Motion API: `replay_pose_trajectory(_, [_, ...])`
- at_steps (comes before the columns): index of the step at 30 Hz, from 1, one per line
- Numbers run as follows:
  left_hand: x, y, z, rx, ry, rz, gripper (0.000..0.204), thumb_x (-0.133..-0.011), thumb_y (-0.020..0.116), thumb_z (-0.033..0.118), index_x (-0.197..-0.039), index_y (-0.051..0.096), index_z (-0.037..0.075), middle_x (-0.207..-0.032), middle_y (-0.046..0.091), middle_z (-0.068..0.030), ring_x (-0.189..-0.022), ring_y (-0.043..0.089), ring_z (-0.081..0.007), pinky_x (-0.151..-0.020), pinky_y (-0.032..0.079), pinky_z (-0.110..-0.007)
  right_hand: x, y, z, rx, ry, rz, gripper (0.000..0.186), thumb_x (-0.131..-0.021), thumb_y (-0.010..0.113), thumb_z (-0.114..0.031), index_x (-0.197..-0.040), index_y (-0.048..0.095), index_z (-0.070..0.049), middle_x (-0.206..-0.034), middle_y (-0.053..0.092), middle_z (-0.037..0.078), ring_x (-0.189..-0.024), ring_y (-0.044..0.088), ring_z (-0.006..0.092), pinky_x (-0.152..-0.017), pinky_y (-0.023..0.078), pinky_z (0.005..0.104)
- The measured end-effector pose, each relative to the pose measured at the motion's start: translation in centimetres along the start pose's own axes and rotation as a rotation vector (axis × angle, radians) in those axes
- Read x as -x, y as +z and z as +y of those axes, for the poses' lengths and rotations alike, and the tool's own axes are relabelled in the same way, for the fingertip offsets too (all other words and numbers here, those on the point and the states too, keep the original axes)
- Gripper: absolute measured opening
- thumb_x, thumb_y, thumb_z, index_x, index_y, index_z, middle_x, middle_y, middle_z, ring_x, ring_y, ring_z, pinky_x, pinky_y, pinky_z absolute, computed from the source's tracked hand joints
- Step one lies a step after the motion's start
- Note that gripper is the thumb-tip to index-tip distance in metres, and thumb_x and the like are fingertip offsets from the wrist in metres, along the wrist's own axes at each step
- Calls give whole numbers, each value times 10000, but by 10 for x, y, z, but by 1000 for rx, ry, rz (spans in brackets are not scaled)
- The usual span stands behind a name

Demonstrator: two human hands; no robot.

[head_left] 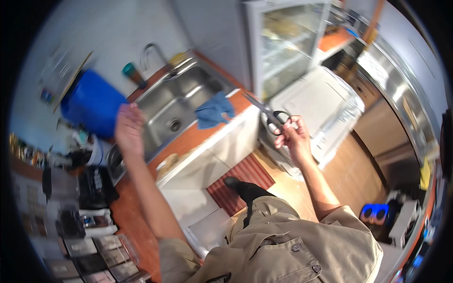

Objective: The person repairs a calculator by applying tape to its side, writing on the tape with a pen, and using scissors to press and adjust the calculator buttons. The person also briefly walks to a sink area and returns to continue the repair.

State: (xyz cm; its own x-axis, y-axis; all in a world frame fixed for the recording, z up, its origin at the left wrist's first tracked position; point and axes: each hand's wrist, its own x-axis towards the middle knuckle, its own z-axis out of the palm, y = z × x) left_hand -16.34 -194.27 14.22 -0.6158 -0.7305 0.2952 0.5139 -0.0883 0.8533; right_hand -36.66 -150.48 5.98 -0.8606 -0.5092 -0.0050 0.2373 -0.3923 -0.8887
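My right hand (293, 137) grips a pair of scissors (270, 113) by its black handles. The blades point up and left, past the counter's right end. My left hand (130, 129) is raised at the sink's left edge, beside a blue plastic drum (96, 101). It is slightly blurred, its fingers loosely bent and apart, with nothing visible in them. Between my hands lies the steel sink (163, 106), with a curved faucet (160, 54) behind it. A blue cloth (215, 111) hangs over the sink's front right rim.
A white chest-like appliance (311, 96) stands right of the counter, below a glass-fronted cabinet (288, 42). A red striped mat (240, 188) lies on the floor by my foot. Several small boxes (99, 257) and a black bag (94, 186) crowd the counter at lower left.
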Motion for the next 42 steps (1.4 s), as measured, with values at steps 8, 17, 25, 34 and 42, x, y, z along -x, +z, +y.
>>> replay_pose_trajectory(8, [264,370,-240,236,-659,-633,457,-1088,567,331,-1325,562,-59,-1138,719,-232,-1082,692,-308,-928,569,-427,141,-150,-23,-61,-182,148,113,-1064,605,-130,-1119,534,-61,-987,683,79,-778,675,133,-678,577,281])
replay_pose_trajectory(17, [509,661,-330,252,-1022,-1438,447,-1068,605,305,-1310,590,-70,-1474,546,-194,-1359,547,-324,-1117,494,-476,330,-405,-126,-286,-426,444,358,-1062,616,-179,-1362,460,-62,-1180,696,115,-1098,661,161,-924,492,313])
replay_pose_trajectory(25, [751,836,-314,422,-1141,-2146,423,-1050,631,241,-1320,613,-84,-1458,564,-202,-1286,604,-296,-1064,523,-430,529,-498,-199,-182,-702,962,571,-1037,653,-199,-1529,417,-32,-1024,663,73,-1005,682,185,-952,517,347])
replay_pose_trajectory(34, [952,929,-328,228,-1398,-2365,214,-1052,609,181,-1125,692,-2,-1223,707,-148,-1031,701,-195,-902,593,-370,706,-541,-190,-209,-1112,1784,579,-1009,673,-191,-1522,442,-51,-938,645,80,-669,580,147,-633,505,294])
replay_pose_trajectory(42, [1153,1078,-328,320,-896,-2611,257,-1042,647,229,-945,719,2,-959,732,-56,-808,566,-84,-785,519,-287,871,-624,-209,-100,-1084,2165,479,-990,678,-120,-1443,535,-56,-870,626,44,-659,528,76,-587,408,212])
